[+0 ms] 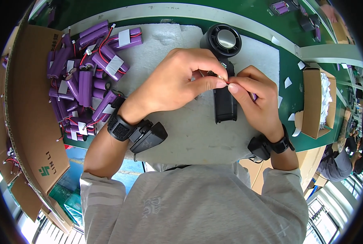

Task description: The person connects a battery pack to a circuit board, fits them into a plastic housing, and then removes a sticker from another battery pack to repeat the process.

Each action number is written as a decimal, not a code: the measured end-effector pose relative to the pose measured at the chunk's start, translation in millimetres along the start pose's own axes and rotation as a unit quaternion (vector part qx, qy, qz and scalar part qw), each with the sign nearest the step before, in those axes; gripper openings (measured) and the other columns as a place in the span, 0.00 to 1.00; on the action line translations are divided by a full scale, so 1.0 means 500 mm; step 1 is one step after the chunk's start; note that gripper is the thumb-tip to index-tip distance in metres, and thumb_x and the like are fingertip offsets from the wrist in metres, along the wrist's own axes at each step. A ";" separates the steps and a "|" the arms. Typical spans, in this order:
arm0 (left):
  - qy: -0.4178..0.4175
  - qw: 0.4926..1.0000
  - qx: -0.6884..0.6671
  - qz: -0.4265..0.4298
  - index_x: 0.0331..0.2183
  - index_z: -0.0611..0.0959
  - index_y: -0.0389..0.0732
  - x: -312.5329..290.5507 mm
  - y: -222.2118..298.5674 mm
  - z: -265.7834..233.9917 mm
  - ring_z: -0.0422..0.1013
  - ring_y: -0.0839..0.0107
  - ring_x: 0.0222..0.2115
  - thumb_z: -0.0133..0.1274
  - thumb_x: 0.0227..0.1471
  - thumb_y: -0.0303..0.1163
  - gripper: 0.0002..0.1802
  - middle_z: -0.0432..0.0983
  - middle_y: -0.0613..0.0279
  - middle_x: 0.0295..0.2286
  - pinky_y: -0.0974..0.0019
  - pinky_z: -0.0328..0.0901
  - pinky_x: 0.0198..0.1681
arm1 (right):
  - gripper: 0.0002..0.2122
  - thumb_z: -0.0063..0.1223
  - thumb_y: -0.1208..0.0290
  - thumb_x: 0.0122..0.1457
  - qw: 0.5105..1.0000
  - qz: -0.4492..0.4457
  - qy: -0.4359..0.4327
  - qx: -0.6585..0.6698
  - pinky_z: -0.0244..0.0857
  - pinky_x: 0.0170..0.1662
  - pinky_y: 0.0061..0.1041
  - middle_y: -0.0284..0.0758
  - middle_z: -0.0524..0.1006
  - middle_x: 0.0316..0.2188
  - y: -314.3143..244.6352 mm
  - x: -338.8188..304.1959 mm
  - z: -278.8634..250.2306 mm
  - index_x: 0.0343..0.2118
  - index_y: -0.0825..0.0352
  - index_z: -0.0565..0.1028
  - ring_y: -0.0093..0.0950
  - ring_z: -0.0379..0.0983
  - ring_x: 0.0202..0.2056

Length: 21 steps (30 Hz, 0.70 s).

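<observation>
Both of my hands meet over a black handheld fan, which lies on the pale foam sheet with its round head away from me and its handle towards me. My left hand pinches a small whitish wire connector between thumb and forefinger. Right beside it, the thumb and forefinger of my right hand are closed on a thin red wire, mostly hidden by the fingertips. A bit of purple, like a battery pack, shows between the right fingers; the rest is covered by the hand.
Purple battery packs with red wires and white labels are heaped at the left, beside a tall cardboard carton. A small open box of white slips stands at the right on the green table. Loose white slips lie near it. A person is at the far right.
</observation>
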<state>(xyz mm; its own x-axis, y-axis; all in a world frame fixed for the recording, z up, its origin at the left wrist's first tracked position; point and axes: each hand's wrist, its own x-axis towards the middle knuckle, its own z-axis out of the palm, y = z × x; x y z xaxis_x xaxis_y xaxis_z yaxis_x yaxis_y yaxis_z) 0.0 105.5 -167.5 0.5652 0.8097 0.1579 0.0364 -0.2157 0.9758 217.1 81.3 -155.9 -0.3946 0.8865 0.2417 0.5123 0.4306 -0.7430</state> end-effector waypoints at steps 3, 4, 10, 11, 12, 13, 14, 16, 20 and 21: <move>-0.009 1.000 0.010 0.002 0.33 0.83 0.33 -0.003 -0.001 -0.003 0.71 0.73 0.29 0.57 0.50 0.19 0.06 0.74 0.59 0.30 0.73 0.66 0.32 | 0.04 0.62 0.73 0.52 1.000 0.012 -0.005 0.021 0.56 0.22 0.20 0.32 0.72 0.22 -0.003 -0.003 0.004 0.29 0.66 0.81 0.22 0.65 0.19; -0.012 1.000 0.006 -0.001 0.33 0.83 0.33 -0.005 -0.002 -0.003 0.71 0.73 0.29 0.57 0.50 0.18 0.06 0.74 0.59 0.30 0.73 0.65 0.31 | 0.04 0.62 0.73 0.52 0.999 0.019 -0.006 0.032 0.57 0.22 0.20 0.32 0.72 0.22 -0.003 -0.004 0.005 0.29 0.66 0.81 0.22 0.65 0.19; -0.026 0.999 0.034 -0.012 0.34 0.83 0.34 -0.012 -0.002 -0.005 0.71 0.74 0.31 0.58 0.49 0.18 0.07 0.74 0.61 0.31 0.73 0.65 0.31 | 0.03 0.63 0.74 0.51 0.999 0.019 0.000 0.031 0.57 0.22 0.20 0.32 0.72 0.23 -0.002 -0.009 0.018 0.29 0.66 0.81 0.22 0.66 0.20; -0.020 0.999 0.017 -0.018 0.34 0.83 0.34 -0.012 -0.003 -0.003 0.71 0.75 0.32 0.58 0.48 0.17 0.08 0.74 0.61 0.31 0.74 0.65 0.31 | 0.03 0.63 0.75 0.51 1.000 0.012 0.003 0.024 0.57 0.22 0.20 0.32 0.72 0.23 -0.001 -0.011 0.020 0.29 0.66 0.81 0.22 0.66 0.20; -0.014 1.000 0.001 -0.024 0.35 0.83 0.35 -0.013 -0.003 -0.002 0.70 0.75 0.32 0.58 0.48 0.17 0.09 0.74 0.62 0.32 0.74 0.65 0.31 | 0.03 0.63 0.75 0.50 1.000 0.005 0.005 0.017 0.57 0.22 0.20 0.32 0.72 0.23 -0.002 -0.012 0.020 0.29 0.66 0.81 0.22 0.66 0.20; -0.008 0.999 -0.015 -0.029 0.36 0.83 0.35 -0.013 -0.004 -0.001 0.70 0.76 0.33 0.59 0.47 0.17 0.10 0.74 0.63 0.32 0.74 0.65 0.31 | 0.03 0.63 0.75 0.50 1.000 0.005 0.005 0.017 0.57 0.22 0.20 0.32 0.72 0.23 -0.004 -0.013 0.020 0.29 0.66 0.81 0.22 0.66 0.20; -0.007 0.999 -0.015 -0.029 0.36 0.83 0.35 -0.014 -0.002 -0.002 0.70 0.76 0.33 0.59 0.47 0.17 0.10 0.74 0.63 0.32 0.74 0.65 0.31 | 0.04 0.62 0.75 0.51 1.000 0.005 -0.003 0.012 0.57 0.24 0.20 0.32 0.72 0.24 -0.007 -0.015 0.020 0.29 0.67 0.81 0.22 0.66 0.21; -0.018 0.999 -0.014 -0.037 0.38 0.82 0.36 -0.012 0.003 -0.006 0.70 0.77 0.35 0.58 0.46 0.16 0.14 0.74 0.64 0.33 0.74 0.65 0.32 | 0.04 0.61 0.77 0.52 1.000 0.007 -0.017 0.003 0.58 0.26 0.19 0.33 0.71 0.26 -0.010 -0.017 0.019 0.31 0.69 0.80 0.21 0.66 0.24; -0.037 0.997 -0.027 -0.068 0.40 0.80 0.37 -0.011 0.008 -0.013 0.70 0.77 0.36 0.57 0.46 0.14 0.17 0.75 0.65 0.35 0.73 0.65 0.35 | 0.05 0.62 0.77 0.51 1.000 -0.002 -0.014 -0.011 0.58 0.26 0.19 0.33 0.71 0.27 -0.012 -0.019 0.022 0.31 0.68 0.81 0.21 0.66 0.24; -0.044 0.995 -0.033 -0.081 0.41 0.79 0.38 -0.011 0.008 -0.014 0.70 0.77 0.36 0.56 0.45 0.13 0.18 0.75 0.66 0.36 0.73 0.65 0.35 | 0.05 0.62 0.77 0.51 1.000 -0.002 -0.014 -0.011 0.58 0.26 0.19 0.33 0.71 0.27 -0.012 -0.018 0.023 0.31 0.68 0.81 0.21 0.66 0.24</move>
<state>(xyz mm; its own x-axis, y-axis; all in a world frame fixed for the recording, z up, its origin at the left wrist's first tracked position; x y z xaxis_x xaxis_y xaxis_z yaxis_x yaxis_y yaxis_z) -8.5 103.9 -163.3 0.6262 0.7795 -0.0141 0.0804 -0.0466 0.9957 209.0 68.7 -160.8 -0.4186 0.8795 0.2264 0.5269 0.4382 -0.7282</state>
